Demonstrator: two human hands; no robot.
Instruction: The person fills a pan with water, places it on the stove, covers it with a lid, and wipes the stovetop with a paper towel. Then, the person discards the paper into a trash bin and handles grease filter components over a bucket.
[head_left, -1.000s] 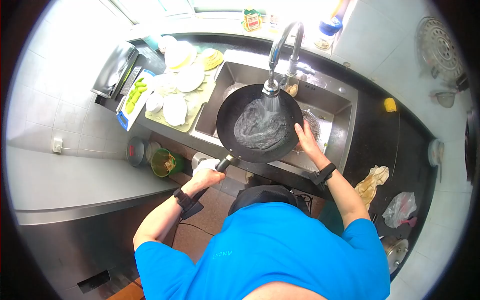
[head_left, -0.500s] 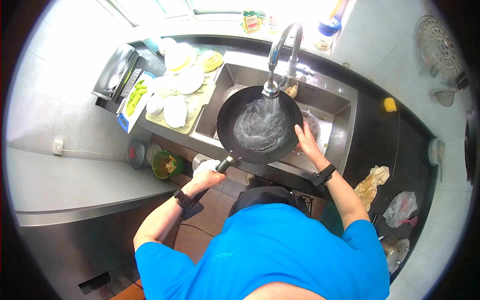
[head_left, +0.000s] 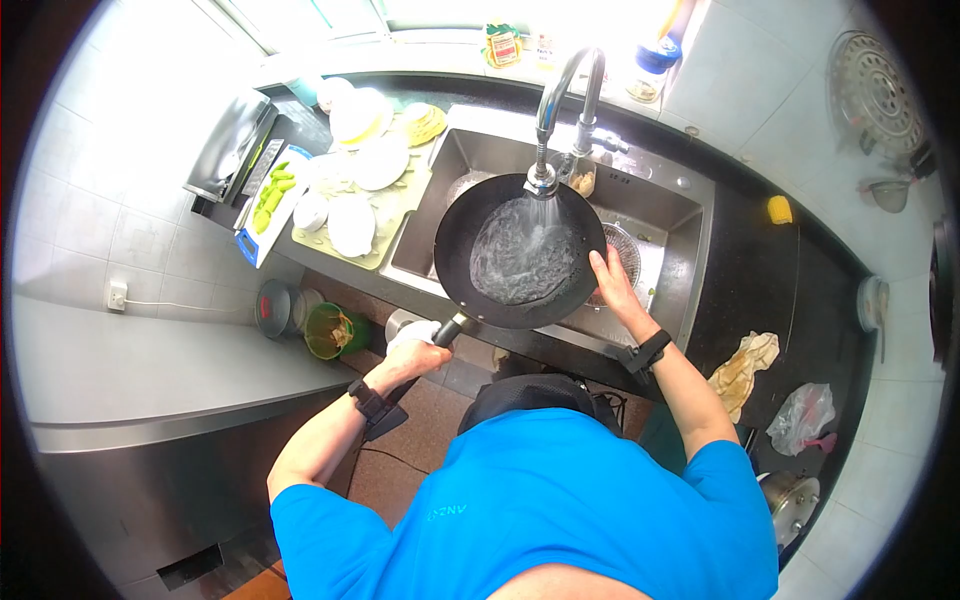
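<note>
- Kitchen from above, head view: a dark counter (head_left: 745,260) surrounds a steel sink (head_left: 702,235). White dishes (head_left: 380,162) sit on a pale green mat (head_left: 408,190) to the left; a yellowish cloth (head_left: 745,370) and a clear plastic bag (head_left: 798,415) lie to the right.
- Black wok (head_left: 455,240), held over the sink beneath a curved faucet (head_left: 547,105). Water (head_left: 520,265) runs inside it, so spills would probably land in the basin.
- Left hand (head_left: 413,357): fingers (head_left: 437,356) closed around the wok's handle (head_left: 455,325), near the sink's front edge. Something white, perhaps a rag, shows beside them; its purpose is unclear.
- Right hand (head_left: 620,288): fingers (head_left: 601,266) extended against the wok's far-right rim, opposite the handle, seemingly to steady the wok. Whether they grip underneath cannot be told.
- Together, both hands seem to balance the wok's weight.
</note>
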